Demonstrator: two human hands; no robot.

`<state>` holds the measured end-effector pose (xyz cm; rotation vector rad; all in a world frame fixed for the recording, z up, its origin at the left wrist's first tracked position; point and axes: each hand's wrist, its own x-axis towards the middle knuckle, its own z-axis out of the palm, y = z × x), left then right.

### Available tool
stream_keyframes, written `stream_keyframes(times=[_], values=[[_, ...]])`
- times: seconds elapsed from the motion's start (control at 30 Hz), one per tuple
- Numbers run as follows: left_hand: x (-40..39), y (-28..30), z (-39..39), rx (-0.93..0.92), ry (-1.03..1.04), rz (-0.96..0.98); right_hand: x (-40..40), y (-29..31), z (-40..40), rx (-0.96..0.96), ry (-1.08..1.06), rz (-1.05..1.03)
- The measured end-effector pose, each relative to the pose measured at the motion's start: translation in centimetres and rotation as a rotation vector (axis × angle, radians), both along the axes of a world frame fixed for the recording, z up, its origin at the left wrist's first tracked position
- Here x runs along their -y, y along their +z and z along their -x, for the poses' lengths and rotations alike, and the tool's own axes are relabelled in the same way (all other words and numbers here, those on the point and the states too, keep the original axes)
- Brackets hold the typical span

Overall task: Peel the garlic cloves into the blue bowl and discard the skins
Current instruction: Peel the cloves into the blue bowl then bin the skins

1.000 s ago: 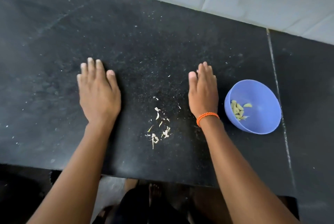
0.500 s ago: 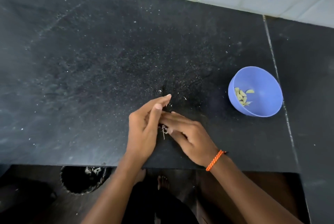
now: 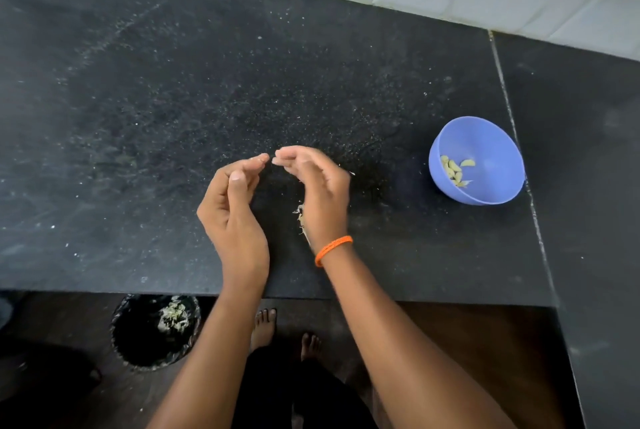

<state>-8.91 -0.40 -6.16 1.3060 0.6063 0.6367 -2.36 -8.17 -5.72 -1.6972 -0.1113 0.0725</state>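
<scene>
1. We judge the peeling done: the garlic cloves (image 3: 454, 170) lie peeled in the blue bowl (image 3: 485, 138), which sits on the black counter (image 3: 138, 117) to our right, well apart from the hands.
2. The step in hand is gathering the skins (image 3: 300, 217). A small pale heap of them shows on the counter against the inner edge of our right hand (image 3: 320, 193).
3. Our left hand (image 3: 232, 207) faces it, both cupped on edge, fingertips nearly meeting above the heap. The fingers are curved but clamp on nothing we can see; whether any skins sit inside the right palm, we cannot tell.
4. Next, we would close the cupped hands around the heap and carry it to the bin (image 3: 156, 331) on the floor below the counter's front edge, at our left. Light flakes may scatter.
</scene>
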Motion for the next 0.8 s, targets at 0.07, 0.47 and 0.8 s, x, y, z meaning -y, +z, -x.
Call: stream_keyframes(times=[0.07, 0.47, 0.8], values=[[0.0, 0.2, -0.1, -0.001, -0.002, 0.005, 2.3, 0.3, -2.3, 0.001, -0.010, 0.028], [0.6, -0.7, 0.4, -0.054, 0.013, -0.049, 7.5, -1.2, 3.0, 0.075, 0.575, 0.304], [1.4, -0.2, 0.2, -0.063, 0.014, -0.024, 9.7, -0.2, 2.6, 0.195, 0.621, 0.751]])
